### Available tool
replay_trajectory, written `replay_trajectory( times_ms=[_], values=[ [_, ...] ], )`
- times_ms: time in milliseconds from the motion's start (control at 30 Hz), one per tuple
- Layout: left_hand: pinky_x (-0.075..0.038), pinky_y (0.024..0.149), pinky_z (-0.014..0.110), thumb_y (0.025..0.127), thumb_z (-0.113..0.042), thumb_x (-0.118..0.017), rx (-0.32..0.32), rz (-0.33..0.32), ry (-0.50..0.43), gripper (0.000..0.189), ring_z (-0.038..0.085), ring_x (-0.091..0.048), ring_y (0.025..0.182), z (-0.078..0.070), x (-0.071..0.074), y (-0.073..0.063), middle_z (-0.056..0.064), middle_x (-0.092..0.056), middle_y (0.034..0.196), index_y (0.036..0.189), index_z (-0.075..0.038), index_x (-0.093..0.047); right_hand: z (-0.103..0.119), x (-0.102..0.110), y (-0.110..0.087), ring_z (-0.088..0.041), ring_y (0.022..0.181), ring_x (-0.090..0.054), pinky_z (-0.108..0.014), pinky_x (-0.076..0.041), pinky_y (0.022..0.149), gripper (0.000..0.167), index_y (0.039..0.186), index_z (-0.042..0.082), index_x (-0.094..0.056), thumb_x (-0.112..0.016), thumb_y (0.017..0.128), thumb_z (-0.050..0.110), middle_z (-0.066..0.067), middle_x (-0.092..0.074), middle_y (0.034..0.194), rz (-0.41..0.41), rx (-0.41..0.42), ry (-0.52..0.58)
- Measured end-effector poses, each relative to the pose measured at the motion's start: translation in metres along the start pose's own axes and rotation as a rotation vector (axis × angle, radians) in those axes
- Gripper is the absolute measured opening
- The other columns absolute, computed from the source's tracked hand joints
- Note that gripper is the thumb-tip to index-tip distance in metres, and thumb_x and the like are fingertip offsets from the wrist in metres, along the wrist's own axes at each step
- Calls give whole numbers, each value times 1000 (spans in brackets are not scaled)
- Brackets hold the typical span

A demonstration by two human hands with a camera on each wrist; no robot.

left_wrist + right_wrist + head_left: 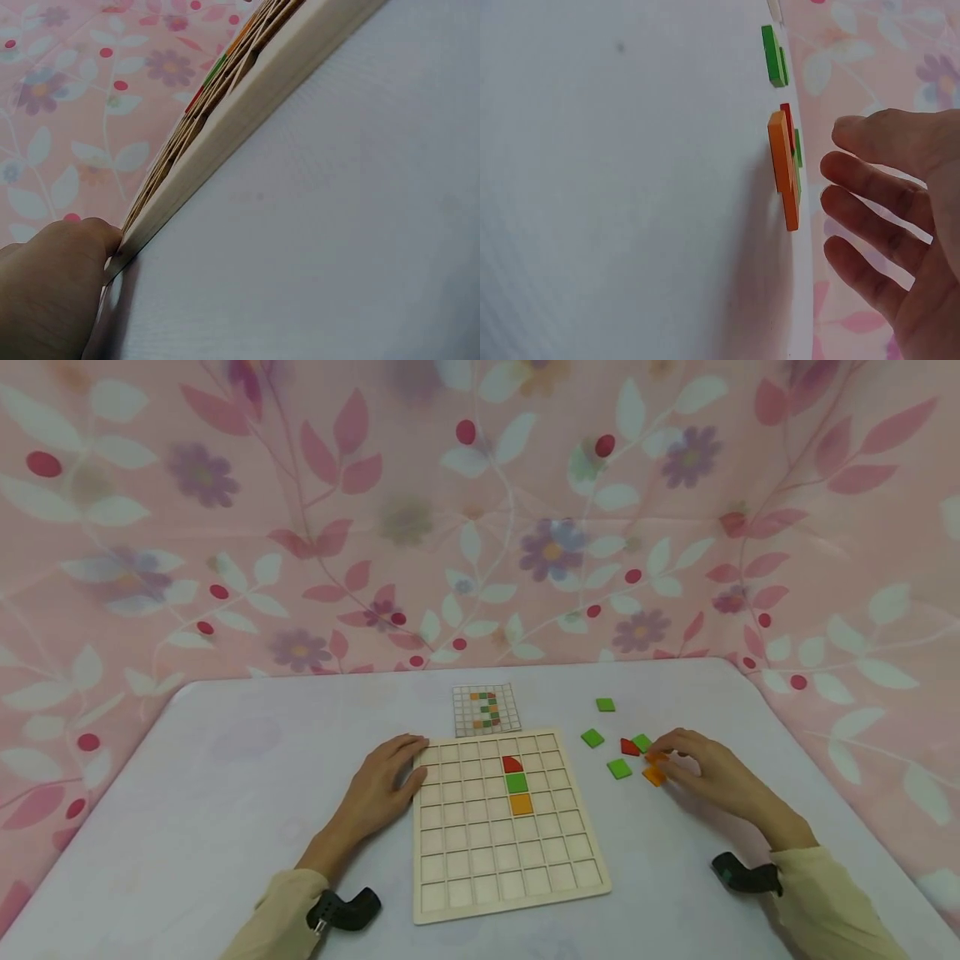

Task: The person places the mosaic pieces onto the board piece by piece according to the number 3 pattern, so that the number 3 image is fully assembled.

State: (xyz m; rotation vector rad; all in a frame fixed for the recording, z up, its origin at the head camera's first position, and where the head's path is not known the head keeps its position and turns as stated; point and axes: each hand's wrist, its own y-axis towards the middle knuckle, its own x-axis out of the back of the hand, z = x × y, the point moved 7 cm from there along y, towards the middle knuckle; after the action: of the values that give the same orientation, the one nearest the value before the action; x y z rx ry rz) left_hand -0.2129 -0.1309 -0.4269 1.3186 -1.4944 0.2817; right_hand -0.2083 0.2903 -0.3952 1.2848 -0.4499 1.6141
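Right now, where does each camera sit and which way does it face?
Head: worn on the head, facing forward and down at the grid board; left hand, right hand and both sleeves show.
Left wrist: on that wrist, facing low along the grid board's edge toward the floral backdrop; part of the left hand shows.
Right wrist: on that wrist, facing across the tabletop past orange tiles; right hand shows.
Shared: head and right wrist both show the orange tiles.

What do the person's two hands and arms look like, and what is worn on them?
The left hand and right hand look bare, without gloves. The left sleeve and right sleeve are pale yellowish-beige. Near each cuff is a dark, curved device.
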Motion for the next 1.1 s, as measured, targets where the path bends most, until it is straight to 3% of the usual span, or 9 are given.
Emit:
replay_trajectory(
  times_ms=[200,433,767,1100],
  values=[
    [-41,101,50,90,-21,-63,-8,-6,-10,42,31,-52,122,-1,2,0,12,-58,129,128,-4,-58,9,-9,6,-9,94,-55,-28,-53,83,28,103,18,-68,-77,77,12,9,-61,100,44,29,12],
    [-40,102,48,90,-22,-63,-5,-3,-12,43,28,-51,123,3,-2,-1,10,-57,130,130,-6,-57,15,-19,15,-7,89,-50,-27,-53,79,30,106,16,-69,-77,78,17,6,-60,100,122,2,-12],
    [-40,103,50,91,-23,-62,-6,3,-23,43,30,-51,124,0,0,0,12,-57,130,129,-5,-57,17,-24,16,-11,89,-53,-32,-54,78,34,110,16,-68,-78,78,18,3,-59,101,139,24,-23],
    [-40,103,49,91,-23,-62,-6,2,-17,42,29,-51,124,0,0,0,11,-57,130,129,-6,-58,18,-26,19,-11,86,-51,-27,-53,73,33,109,15,-69,-78,76,16,3,-57,97,115,65,-26]
  ],
)
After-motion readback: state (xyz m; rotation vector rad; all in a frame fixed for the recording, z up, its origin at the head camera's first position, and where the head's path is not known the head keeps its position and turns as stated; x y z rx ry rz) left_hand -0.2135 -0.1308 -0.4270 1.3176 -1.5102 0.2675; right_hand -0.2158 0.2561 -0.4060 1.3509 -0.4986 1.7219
